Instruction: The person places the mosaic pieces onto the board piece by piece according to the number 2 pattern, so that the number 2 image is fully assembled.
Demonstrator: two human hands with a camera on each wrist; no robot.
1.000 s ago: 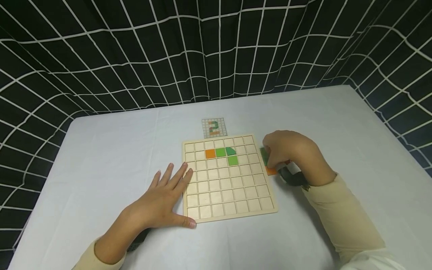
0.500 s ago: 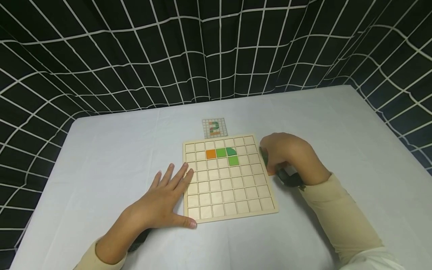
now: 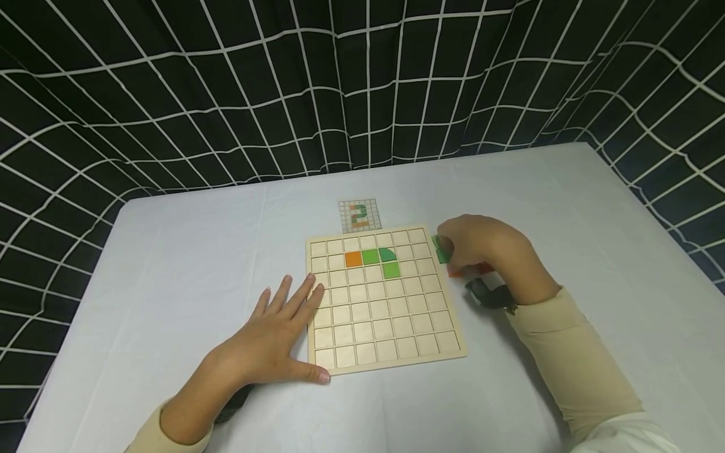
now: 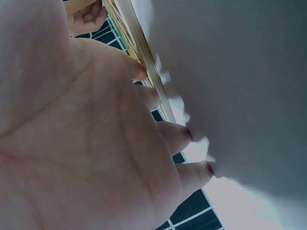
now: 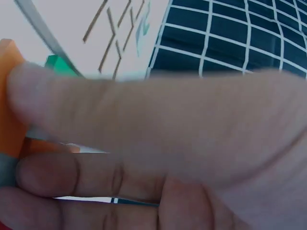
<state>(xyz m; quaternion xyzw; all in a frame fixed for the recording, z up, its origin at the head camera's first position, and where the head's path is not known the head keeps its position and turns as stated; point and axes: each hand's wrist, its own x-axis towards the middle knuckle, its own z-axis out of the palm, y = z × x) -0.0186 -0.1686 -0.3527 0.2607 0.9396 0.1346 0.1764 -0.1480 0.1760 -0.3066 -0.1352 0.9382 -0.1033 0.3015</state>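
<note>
At the right of a pale wooden board [image 3: 368, 324], a person's right hand [image 3: 478, 245] pinches an orange piece [image 5: 12, 136] between its thumb and forefinger. The piece is flat-faced and thick-edged; the right wrist view shows the thumb pressed on one face, with the other fingers curled beneath. Close around these fingers lie more pieces, partly hidden: a green piece [image 3: 441, 253] near the board's right edge, a red piece [image 3: 485, 268] under the palm, and a second orange piece [image 5: 48, 146] just behind the forefinger. How many the hand covers cannot be told.

The left hand [image 3: 269, 346] is spread wide and grips nothing, its forefinger and middle fingertip touching the board's left edge and its thumb by the near left corner.

The board is smooth and square, with a raised rim and grooves marking seven columns and seven rows. Four pieces sit in it: one orange square [image 3: 354, 258], two light green squares [image 3: 370, 256], and one dark green piece with a rounded corner [image 3: 387, 254]. Three form a row; the second light green square is directly below the rounded one.

Just beyond the board lies one gridded card [image 3: 360, 216] showing a figure 2 in orange and green. White cloth covers the desk [image 3: 204, 251]; a dark curtain [image 3: 238, 82] with white grid lines hangs behind.
</note>
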